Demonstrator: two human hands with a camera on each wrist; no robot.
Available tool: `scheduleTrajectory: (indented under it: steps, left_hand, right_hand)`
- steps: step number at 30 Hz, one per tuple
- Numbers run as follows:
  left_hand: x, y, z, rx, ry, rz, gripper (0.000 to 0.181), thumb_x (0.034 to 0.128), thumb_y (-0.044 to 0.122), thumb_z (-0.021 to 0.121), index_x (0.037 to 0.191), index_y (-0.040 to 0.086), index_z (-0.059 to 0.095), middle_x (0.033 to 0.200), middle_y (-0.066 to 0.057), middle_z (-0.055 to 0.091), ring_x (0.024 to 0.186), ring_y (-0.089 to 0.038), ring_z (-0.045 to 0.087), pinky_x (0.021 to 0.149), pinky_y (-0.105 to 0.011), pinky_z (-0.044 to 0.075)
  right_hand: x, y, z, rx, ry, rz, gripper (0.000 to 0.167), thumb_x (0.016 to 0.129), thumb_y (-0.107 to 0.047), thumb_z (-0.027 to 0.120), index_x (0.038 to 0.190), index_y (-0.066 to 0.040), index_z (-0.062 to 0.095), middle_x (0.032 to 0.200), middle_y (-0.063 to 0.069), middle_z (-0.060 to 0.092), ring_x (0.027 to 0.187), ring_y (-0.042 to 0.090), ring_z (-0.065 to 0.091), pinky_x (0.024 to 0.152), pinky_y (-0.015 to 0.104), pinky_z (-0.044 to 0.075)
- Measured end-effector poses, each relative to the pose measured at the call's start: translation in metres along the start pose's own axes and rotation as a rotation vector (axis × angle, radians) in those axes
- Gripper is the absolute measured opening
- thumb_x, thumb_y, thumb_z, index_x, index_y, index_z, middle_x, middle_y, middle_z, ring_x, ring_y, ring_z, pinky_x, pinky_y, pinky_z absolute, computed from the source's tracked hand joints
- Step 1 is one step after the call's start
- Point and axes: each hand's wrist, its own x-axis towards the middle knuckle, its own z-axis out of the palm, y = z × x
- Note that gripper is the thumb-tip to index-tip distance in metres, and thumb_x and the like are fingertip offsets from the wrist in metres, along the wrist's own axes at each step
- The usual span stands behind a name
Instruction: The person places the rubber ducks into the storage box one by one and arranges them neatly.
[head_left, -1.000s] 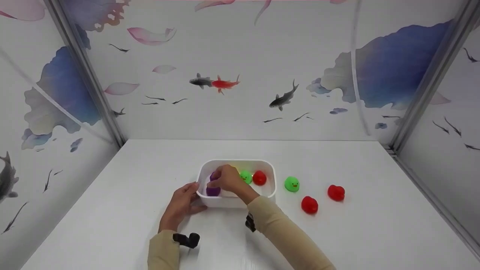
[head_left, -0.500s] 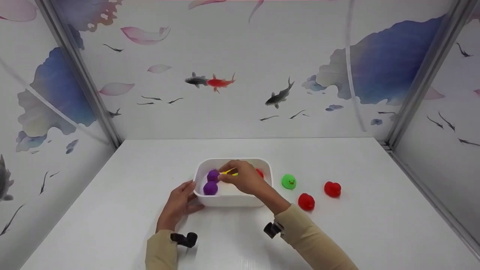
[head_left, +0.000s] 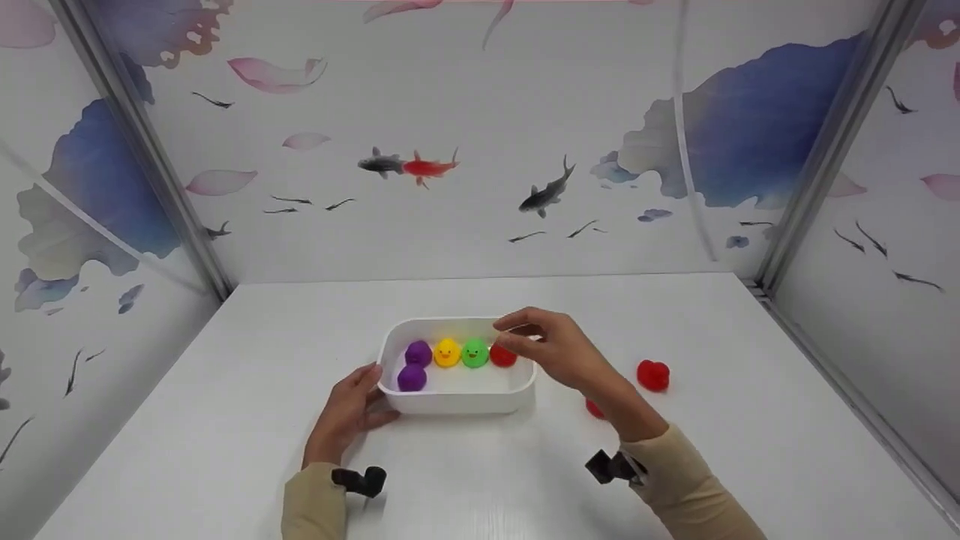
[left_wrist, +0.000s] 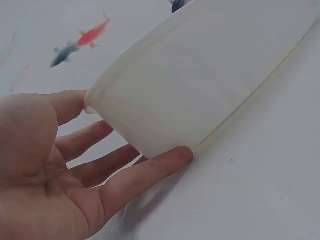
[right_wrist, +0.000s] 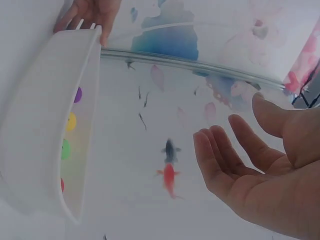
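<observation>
A white plastic box [head_left: 457, 403] stands on the table. My left hand [head_left: 347, 409] holds its left end, with fingers at the end wall and rim; in the left wrist view one finger [left_wrist: 150, 175] lies along the wall's lower edge. Inside, two purple toys [head_left: 412, 377] sit at the left, then a yellow rubber duck [head_left: 448, 352], a green rubber duck [head_left: 475, 353] and a red toy [head_left: 502, 355] partly hidden by my right hand [head_left: 562, 349]. That hand hovers over the box's right end, fingers apart and holding nothing, as the right wrist view also shows.
Right of the box lies a red toy [head_left: 653, 376] on the white table [head_left: 480, 465]. Another red toy [head_left: 594, 408] is mostly hidden behind my right forearm. Printed panels [head_left: 465, 247] enclose the back and sides.
My right hand has moved from the box's left part to its right end, uncovering the purple, yellow and green toys. It now hides the green duck on the table. My left hand stays at the box.
</observation>
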Motion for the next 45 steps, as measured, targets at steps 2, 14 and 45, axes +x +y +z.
scheduleTrajectory:
  steps: [2, 14, 45]
  left_hand:
    - [0.000, 0.000, 0.000, -0.003, 0.005, -0.004, 0.057, 0.1054, 0.041, 0.049, 0.153, 0.012, 0.039, 0.154, -0.021, 0.046, 0.134, -0.039, 0.055, 0.092, -0.042, 0.061]
    - [-0.002, 0.005, -0.003, -0.004, -0.003, 0.016, 0.054, 0.1063, 0.038, 0.048, 0.152, 0.009, 0.042, 0.154, -0.021, 0.046, 0.133, -0.040, 0.055, 0.092, -0.041, 0.061]
    - [-0.002, 0.000, -0.001, -0.034, -0.013, -0.002, 0.053, 0.1056, 0.036, 0.050, 0.150, 0.008, 0.044, 0.152, -0.021, 0.047, 0.132, -0.038, 0.056, 0.093, -0.043, 0.060]
  right_hand:
    - [-0.005, 0.005, -0.012, 0.012, 0.017, 0.002, 0.031, 0.096, -0.024, 0.068, 0.125, -0.013, 0.067, 0.129, 0.010, 0.066, 0.113, 0.025, 0.066, 0.098, 0.037, 0.059]
    - [-0.022, 0.058, -0.080, 0.038, -0.034, -0.009, 0.036, 0.096, -0.027, 0.069, 0.125, -0.007, 0.065, 0.128, 0.017, 0.065, 0.110, 0.025, 0.067, 0.091, 0.022, 0.059]
    - [-0.030, 0.157, -0.102, -0.044, -0.295, 0.183, 0.055, 0.091, -0.028, 0.075, 0.138, -0.008, 0.057, 0.150, 0.017, 0.051, 0.138, 0.041, 0.049, 0.111, 0.052, 0.049]
